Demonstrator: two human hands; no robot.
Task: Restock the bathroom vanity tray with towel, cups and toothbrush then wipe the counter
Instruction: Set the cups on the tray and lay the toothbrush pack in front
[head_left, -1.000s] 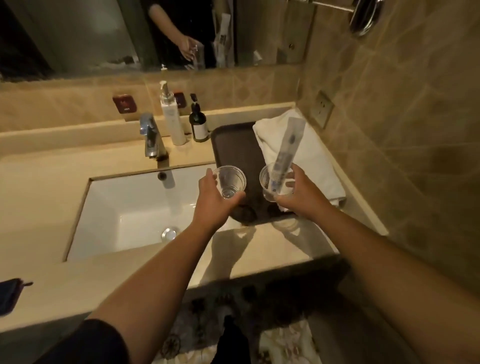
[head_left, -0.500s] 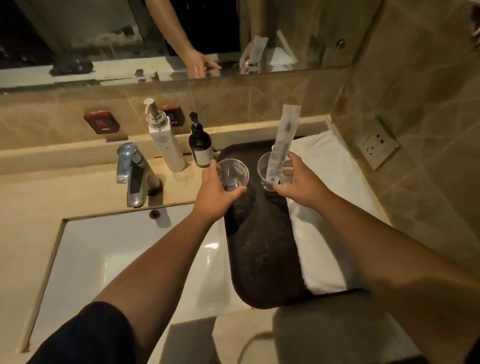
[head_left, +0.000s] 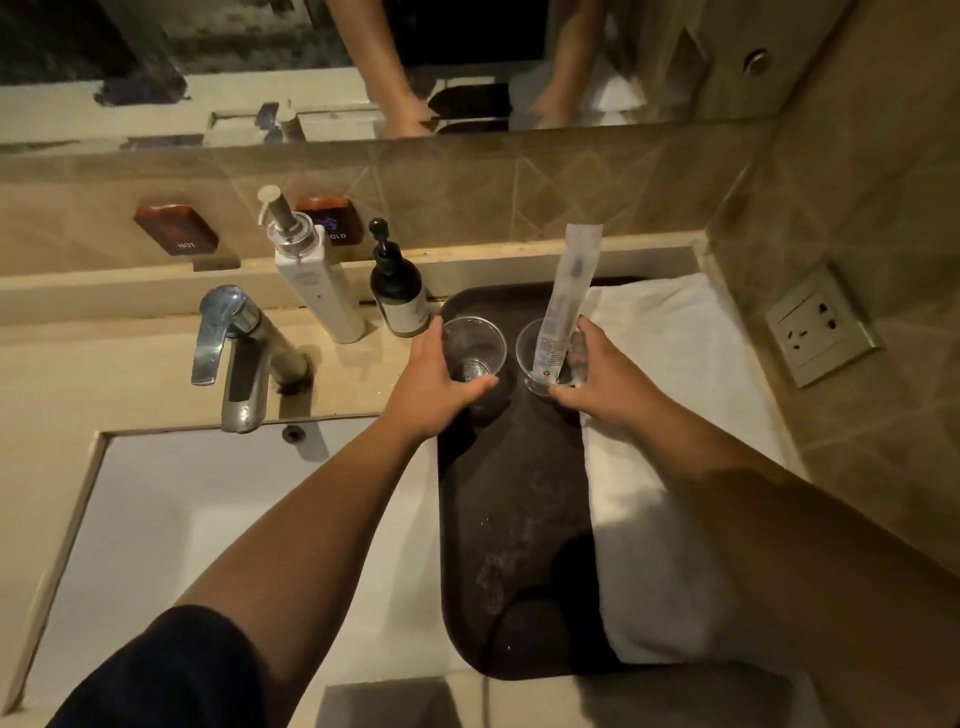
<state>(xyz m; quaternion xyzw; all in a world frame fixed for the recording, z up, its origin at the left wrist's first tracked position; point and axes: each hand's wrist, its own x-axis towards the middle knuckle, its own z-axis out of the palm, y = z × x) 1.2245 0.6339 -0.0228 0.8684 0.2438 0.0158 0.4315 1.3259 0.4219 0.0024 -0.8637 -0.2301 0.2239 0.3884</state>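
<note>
At the bottom of the frame two bare forearms reach upward, the left one coming out of a dark sleeve (head_left: 171, 670) at lower left; between them the dark tray (head_left: 514, 519) runs up the centre, its near end rounded, its surface flecked with droplets; a folded white towel (head_left: 660, 519) lies along the tray's right side, partly under the right forearm. At lower left the white sink basin (head_left: 171, 535) sits sunk in the beige counter (head_left: 104, 374).

Toward the middle of the frame, the left hand (head_left: 434, 384) wraps a clear cup (head_left: 474, 347), thumb below the base and fingers along its left wall, the cup at the tray's far end; just beside it on the right, the right hand (head_left: 605, 374) grasps a second clear cup (head_left: 545, 356) from its right side, thumb under the base; whether either cup rests on the tray cannot be told. A wrapped toothbrush (head_left: 569, 291) stands tilted in the second cup, its top well above the fingers.

Farther back, left of centre, stand the chrome faucet (head_left: 234, 353), a white pump bottle (head_left: 311, 275) and a dark pump bottle (head_left: 397, 291); on the right wall a socket (head_left: 821, 325); across the top, the mirror (head_left: 208, 62).
</note>
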